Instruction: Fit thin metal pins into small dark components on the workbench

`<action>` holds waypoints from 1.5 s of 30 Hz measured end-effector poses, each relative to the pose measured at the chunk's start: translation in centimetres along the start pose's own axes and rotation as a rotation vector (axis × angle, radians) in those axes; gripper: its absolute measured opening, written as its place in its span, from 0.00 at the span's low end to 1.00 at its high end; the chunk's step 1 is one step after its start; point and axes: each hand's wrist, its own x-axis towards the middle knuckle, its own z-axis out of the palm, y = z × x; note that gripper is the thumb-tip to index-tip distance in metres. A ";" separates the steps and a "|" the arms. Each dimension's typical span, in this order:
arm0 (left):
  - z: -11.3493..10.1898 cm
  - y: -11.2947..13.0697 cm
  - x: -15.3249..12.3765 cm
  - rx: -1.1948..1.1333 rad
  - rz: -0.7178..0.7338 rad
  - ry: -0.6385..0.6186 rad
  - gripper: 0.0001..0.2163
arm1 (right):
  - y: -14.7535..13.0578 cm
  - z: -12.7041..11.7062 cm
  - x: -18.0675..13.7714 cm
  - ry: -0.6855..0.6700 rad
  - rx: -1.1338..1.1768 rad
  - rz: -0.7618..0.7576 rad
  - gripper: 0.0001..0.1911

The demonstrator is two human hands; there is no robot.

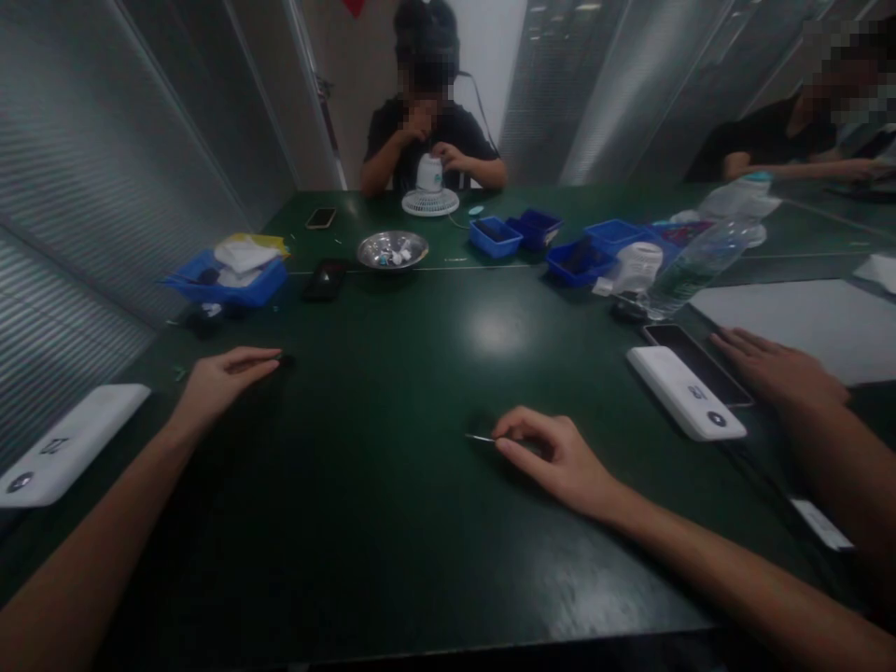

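Note:
My left hand (220,383) is over the left part of the green table (378,485), thumb and fingers pinched together. At its fingertips is a small dark piece (286,359), too small to name. My right hand (553,457) is nearer the middle, its thumb and forefinger closed on a thin, shiny metal rod (480,437). The rod points left, its far end apart from my left hand. Its kind does not show clearly.
White power banks lie left (77,443) and right (686,392). A co-worker's hand (784,369) rests by a phone (696,364). Further back stand a metal bowl (392,250), a blue tray (245,289), a plastic bottle (700,266), and a white fan (430,201) before another person.

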 end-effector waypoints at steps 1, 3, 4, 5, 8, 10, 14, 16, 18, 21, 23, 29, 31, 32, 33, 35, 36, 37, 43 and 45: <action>0.0 0.1 0.0 0.002 -0.008 0.001 0.28 | 0.0 -0.1 0.0 0.000 0.000 0.003 0.14; -0.1 0.2 0.0 0.014 -0.015 0.003 0.28 | -0.1 -0.2 0.1 -0.005 -0.001 0.012 0.14; -0.1 0.3 0.1 0.021 -0.009 0.005 0.28 | -0.1 -0.2 0.2 -0.009 0.000 0.015 0.14; -0.1 0.3 0.1 0.031 -0.002 0.005 0.28 | -0.2 -0.2 0.3 -0.010 0.002 0.017 0.14; -0.1 0.0 0.3 0.060 0.007 -0.001 0.28 | -0.2 -0.2 0.4 -0.013 0.003 0.010 0.14; -0.1 -0.2 0.5 0.085 0.010 0.002 0.28 | -0.2 -0.1 0.5 -0.022 -0.003 0.004 0.14; -0.1 -0.4 0.7 0.108 -0.005 0.032 0.27 | -0.2 0.0 0.5 -0.030 -0.027 -0.006 0.13; -0.2 -0.4 0.8 0.088 -0.021 0.028 0.27 | -0.1 0.0 0.5 -0.031 -0.032 -0.012 0.13; -0.4 -0.5 0.9 0.076 -0.030 0.006 0.27 | 0.0 0.0 0.6 -0.028 -0.031 -0.022 0.13; -0.9 -0.6 1.0 0.087 -0.024 -0.044 0.28 | 0.1 0.0 0.6 -0.025 -0.033 -0.037 0.13; -1.2 -0.8 1.1 0.091 -0.007 -0.073 0.28 | 0.2 0.0 0.7 -0.029 -0.038 -0.041 0.13; -1.3 -1.2 1.2 0.111 0.004 -0.068 0.28 | -0.2 -0.1 0.7 -0.051 -0.038 -0.034 0.12; -1.0 -1.5 1.2 0.163 0.011 -0.045 0.27 | -0.4 -0.1 0.7 -0.049 -0.041 -0.038 0.12; -0.9 -1.6 1.2 0.192 0.035 -0.032 0.26 | -0.4 0.0 0.6 -0.046 -0.043 -0.039 0.12; -0.8 -1.7 1.2 0.222 0.079 -0.018 0.25 | -0.5 0.0 0.6 -0.045 -0.045 -0.038 0.13; -0.7 -1.8 1.1 0.280 0.221 0.010 0.22 | -0.5 0.0 0.6 -0.044 -0.048 -0.037 0.13; -0.6 -1.8 1.0 0.309 0.303 0.026 0.21 | -0.4 0.1 0.6 -0.045 -0.050 -0.038 0.13; -0.5 -1.7 0.8 0.335 0.378 0.041 0.20 | -0.4 0.1 0.6 -0.045 -0.053 -0.042 0.13; -0.4 -0.7 -0.2 0.376 0.387 0.142 0.21 | -0.3 0.0 0.7 -0.047 -0.056 -0.059 0.12; -0.5 -0.5 -0.2 0.343 0.326 0.154 0.21 | -0.3 0.0 0.7 -0.047 -0.064 -0.059 0.11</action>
